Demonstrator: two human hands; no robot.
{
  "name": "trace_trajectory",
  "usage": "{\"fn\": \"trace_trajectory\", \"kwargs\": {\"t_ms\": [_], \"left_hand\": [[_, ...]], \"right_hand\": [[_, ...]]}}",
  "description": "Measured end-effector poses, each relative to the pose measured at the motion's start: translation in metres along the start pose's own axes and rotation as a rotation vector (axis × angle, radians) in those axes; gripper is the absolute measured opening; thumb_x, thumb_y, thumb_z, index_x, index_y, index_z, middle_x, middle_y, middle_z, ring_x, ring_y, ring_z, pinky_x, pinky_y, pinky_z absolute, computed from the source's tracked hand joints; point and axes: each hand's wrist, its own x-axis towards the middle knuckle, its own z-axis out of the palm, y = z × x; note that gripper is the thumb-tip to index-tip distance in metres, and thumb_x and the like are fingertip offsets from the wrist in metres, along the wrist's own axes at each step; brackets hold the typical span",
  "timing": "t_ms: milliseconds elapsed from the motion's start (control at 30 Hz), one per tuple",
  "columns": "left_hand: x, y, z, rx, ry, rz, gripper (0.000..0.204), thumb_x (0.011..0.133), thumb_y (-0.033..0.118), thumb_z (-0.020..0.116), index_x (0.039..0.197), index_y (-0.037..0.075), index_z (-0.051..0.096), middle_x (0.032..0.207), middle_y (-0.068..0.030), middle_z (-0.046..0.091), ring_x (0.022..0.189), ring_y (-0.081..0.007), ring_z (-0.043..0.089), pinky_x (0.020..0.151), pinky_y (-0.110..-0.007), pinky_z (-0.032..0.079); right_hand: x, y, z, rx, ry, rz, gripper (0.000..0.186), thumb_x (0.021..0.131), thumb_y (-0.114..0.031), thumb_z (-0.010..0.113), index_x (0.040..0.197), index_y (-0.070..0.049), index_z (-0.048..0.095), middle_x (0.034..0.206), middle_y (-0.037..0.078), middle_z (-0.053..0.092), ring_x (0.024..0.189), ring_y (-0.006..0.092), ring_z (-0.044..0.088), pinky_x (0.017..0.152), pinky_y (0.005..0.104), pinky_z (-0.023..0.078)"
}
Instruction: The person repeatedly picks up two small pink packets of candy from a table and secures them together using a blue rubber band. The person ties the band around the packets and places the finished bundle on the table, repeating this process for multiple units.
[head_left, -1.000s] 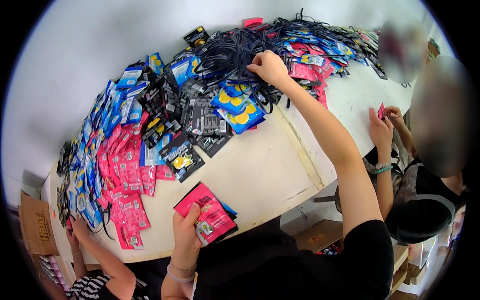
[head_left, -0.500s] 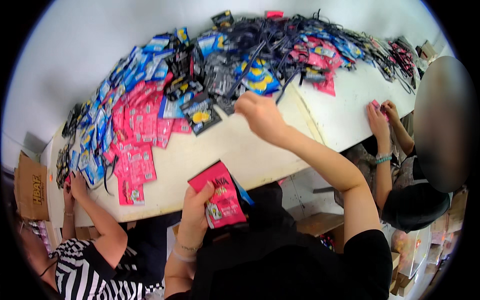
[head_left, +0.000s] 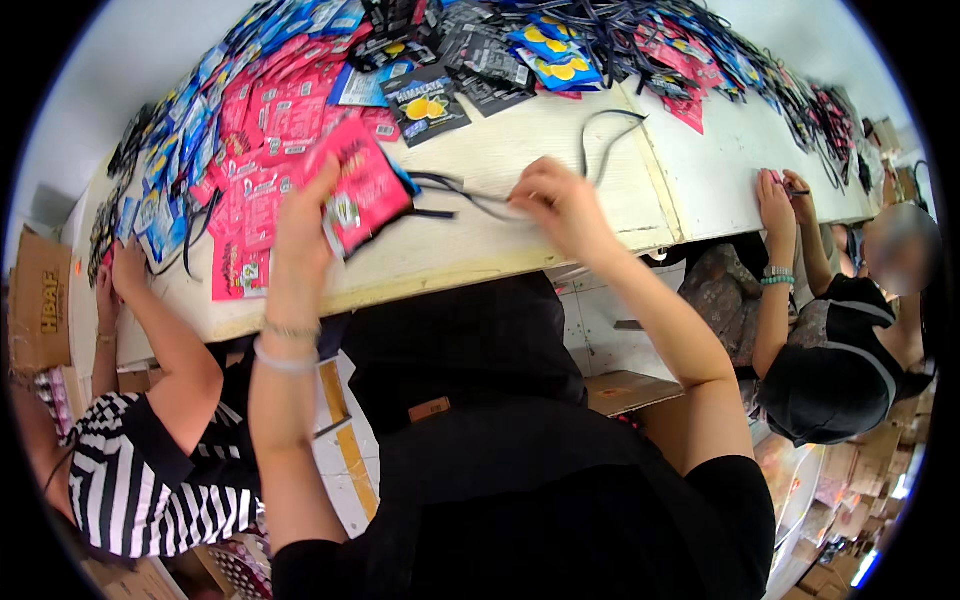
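Note:
My left hand [head_left: 305, 225] grips a small stack of pink packets [head_left: 365, 190], with dark and blue edges behind the top one, above the table's front part. To its right, my right hand [head_left: 555, 205] is pinched on thin dark straps [head_left: 465, 195], which loop across the white tabletop [head_left: 520, 140]. Loose pink packets [head_left: 245, 270] lie just left of the held stack. Behind both hands are a black packet with yellow fruit [head_left: 425, 105] and blue lemon-print packets [head_left: 560, 60]. My left hand is slightly blurred.
A long heap of packets and straps [head_left: 620, 35] runs along the back. A co-worker at left in stripes has hands [head_left: 125, 270] on packets; another at right holds a small pink item in their hands [head_left: 778, 200]. Cardboard boxes [head_left: 40, 310] stand beside the table's left end.
My left hand has moved up and leftward with the pink stack. My right hand has come from the back heap toward the front, drawing dark straps out. The view has shifted.

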Motion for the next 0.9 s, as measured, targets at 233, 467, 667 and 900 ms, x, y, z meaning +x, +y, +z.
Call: {"fn": "trace_trajectory", "kwargs": {"t_ms": [233, 467, 667, 900], "left_hand": [[0.015, 0.064, -0.021, 0.187, 0.050, 0.162, 0.022, 0.088, 0.004, 0.062, 0.108, -0.003, 0.060, 0.100, -0.0152, 0.067, 0.082, -0.0229, 0.069, 0.071, -0.038, 0.059], [-0.081, -0.009, 0.025, 0.292, 0.090, 0.190, 0.019, 0.086, 0.003, 0.063, 0.102, -0.006, 0.061, 0.089, -0.0149, 0.069, 0.076, -0.0205, 0.069, 0.066, -0.032, 0.056], [-0.172, -0.095, 0.038, 0.511, -0.447, -0.294, 0.021, 0.082, 0.009, 0.070, 0.099, -0.002, 0.068, 0.085, -0.0074, 0.070, 0.078, -0.0112, 0.063, 0.073, -0.025, 0.050], [-0.165, -0.126, 0.023, 0.439, -0.220, -0.004, 0.055, 0.082, 0.001, 0.066, 0.131, 0.003, 0.042, 0.117, -0.0063, 0.052, 0.100, -0.0091, 0.054, 0.086, -0.025, 0.045]], "right_hand": [[0.032, 0.023, -0.077, 0.825, 0.353, 0.633, 0.017, 0.092, -0.015, 0.059, 0.092, 0.003, 0.059, 0.066, 0.001, 0.053, 0.050, 0.0048, 0.038, 0.044, 0.0195, 0.027], [0.042, -0.019, -0.071, 1.262, 0.206, 0.521, 0.016, 0.095, -0.014, 0.055, 0.096, 0.002, 0.056, 0.073, 0.003, 0.054, 0.050, 0.0047, 0.037, 0.043, 0.0181, 0.025], [0.030, -0.051, -0.125, 0.186, 0.054, 0.417, 0.018, 0.091, -0.017, 0.061, 0.100, -0.001, 0.062, 0.068, -0.001, 0.056, 0.050, -0.0007, 0.034, 0.044, 0.0171, 0.021], [-0.014, -0.119, -0.113, 0.301, 0.445, 0.250, 0.022, 0.094, -0.006, 0.049, 0.106, 0.003, 0.066, 0.076, 0.004, 0.059, 0.060, 0.0060, 0.049, 0.051, 0.0145, 0.032]]}}
